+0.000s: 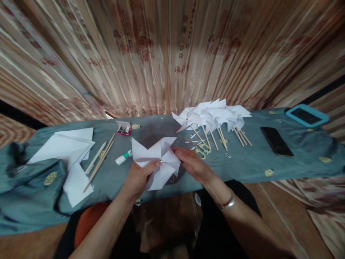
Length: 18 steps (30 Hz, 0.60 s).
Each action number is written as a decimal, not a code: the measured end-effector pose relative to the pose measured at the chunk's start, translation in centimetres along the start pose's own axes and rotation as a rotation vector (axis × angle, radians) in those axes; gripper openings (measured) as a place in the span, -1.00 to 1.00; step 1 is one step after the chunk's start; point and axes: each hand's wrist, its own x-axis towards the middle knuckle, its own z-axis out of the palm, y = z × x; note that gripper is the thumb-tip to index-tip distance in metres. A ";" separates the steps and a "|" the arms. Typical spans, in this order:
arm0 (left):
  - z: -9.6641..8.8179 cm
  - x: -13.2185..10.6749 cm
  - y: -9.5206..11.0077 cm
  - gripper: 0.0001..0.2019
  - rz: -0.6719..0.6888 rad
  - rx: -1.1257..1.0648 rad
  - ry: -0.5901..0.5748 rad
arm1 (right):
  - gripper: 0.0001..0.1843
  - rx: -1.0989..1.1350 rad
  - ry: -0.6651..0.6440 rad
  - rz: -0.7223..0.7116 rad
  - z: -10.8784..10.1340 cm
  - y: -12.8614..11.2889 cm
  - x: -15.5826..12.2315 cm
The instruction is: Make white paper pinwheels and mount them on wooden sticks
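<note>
A white paper pinwheel (151, 153) lies at the front edge of the blue-grey cloth-covered table (250, 162). My left hand (138, 178) grips it from below, thumb pressed on its centre pin. My right hand (190, 163) holds its right side, fingers closed on a blade. A pile of finished white pinwheels on wooden sticks (214, 117) lies behind to the right.
Loose white paper sheets (64, 147) and wooden sticks (99, 162) lie at the left, beside a glue stick (123, 157) and a small red box (124, 128). Green-handled scissors (203, 150), a black phone (276, 141), and a teal-cased device (307, 115) sit to the right.
</note>
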 end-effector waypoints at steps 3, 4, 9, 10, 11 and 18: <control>0.0 -0.1 -0.5 -0.58 -0.027 0.019 -0.063 | -0.61 0.087 -0.139 0.120 0.2 0.3 0.0; -0.1 -0.2 -0.7 -0.58 -0.025 0.031 -0.072 | -0.64 0.100 -0.144 0.125 0.2 0.3 0.0; -0.2 -0.3 -0.8 -0.59 -0.019 0.128 -0.060 | -0.70 0.121 -0.163 0.118 0.4 0.0 0.2; -0.1 -0.3 -0.8 -0.59 -0.013 0.139 -0.060 | -0.70 0.120 -0.164 0.120 0.4 0.0 0.2; -0.1 -0.4 -0.7 -0.59 -0.005 0.146 -0.057 | -0.70 0.116 -0.164 0.122 0.5 0.0 0.2; -0.5 -0.3 -0.6 -0.59 0.011 0.255 -0.022 | -0.69 0.035 -0.154 0.094 0.6 0.3 0.2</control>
